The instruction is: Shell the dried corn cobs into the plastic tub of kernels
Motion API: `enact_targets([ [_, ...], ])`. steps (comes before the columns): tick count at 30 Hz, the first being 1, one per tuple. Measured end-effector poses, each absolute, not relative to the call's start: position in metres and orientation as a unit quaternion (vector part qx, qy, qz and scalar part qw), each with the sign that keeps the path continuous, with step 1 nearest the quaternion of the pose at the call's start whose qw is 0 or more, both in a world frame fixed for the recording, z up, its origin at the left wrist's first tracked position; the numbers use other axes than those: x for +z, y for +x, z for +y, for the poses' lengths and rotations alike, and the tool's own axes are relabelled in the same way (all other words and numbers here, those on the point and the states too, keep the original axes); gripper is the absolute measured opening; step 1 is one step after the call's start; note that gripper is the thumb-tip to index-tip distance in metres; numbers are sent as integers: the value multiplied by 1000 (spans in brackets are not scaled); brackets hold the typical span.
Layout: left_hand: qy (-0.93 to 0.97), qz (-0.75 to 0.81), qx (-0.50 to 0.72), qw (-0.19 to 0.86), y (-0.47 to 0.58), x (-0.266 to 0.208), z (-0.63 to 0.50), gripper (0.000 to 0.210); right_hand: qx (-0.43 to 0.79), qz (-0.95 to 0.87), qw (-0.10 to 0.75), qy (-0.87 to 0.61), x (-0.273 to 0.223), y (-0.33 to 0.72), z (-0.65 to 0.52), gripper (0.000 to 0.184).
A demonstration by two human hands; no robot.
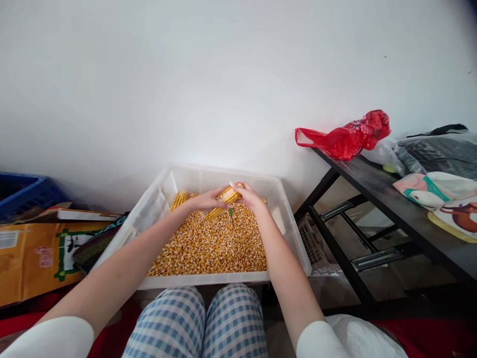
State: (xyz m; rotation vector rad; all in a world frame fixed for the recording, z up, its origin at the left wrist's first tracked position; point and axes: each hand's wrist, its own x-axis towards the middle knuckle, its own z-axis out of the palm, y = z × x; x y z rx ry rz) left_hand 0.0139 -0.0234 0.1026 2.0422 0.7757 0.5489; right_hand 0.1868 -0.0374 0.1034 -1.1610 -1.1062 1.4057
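Between my two hands is a corn cob, with part of its kernels gone. My left hand grips its left end and my right hand is closed around its right end. They hold it above a white plastic bin filled with loose corn kernels. A thin screwdriver-like tool with a green handle stands in the kernels just below the cob. More cobs lie at the back of the bin, one of them a whole corn cob left of my hands.
On the right stands a black table bearing a red plastic bag and a patterned cloth item. To the left are a cardboard box, a racket bag and a blue crate. A white wall rises behind the bin.
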Motion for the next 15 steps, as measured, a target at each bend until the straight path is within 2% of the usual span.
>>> enact_targets([
  [5, 796, 291, 210, 488, 17, 111, -31, 69, 651, -468, 419, -426, 109, 209, -34, 39],
  [10, 787, 283, 187, 515, 26, 114, -36, 76, 674, -488, 384, -400, 115, 227, -41, 46],
  [15, 800, 264, 177, 508, 29, 104, -34, 78, 626, -482, 471, -392, 92, 226, -57, 41],
])
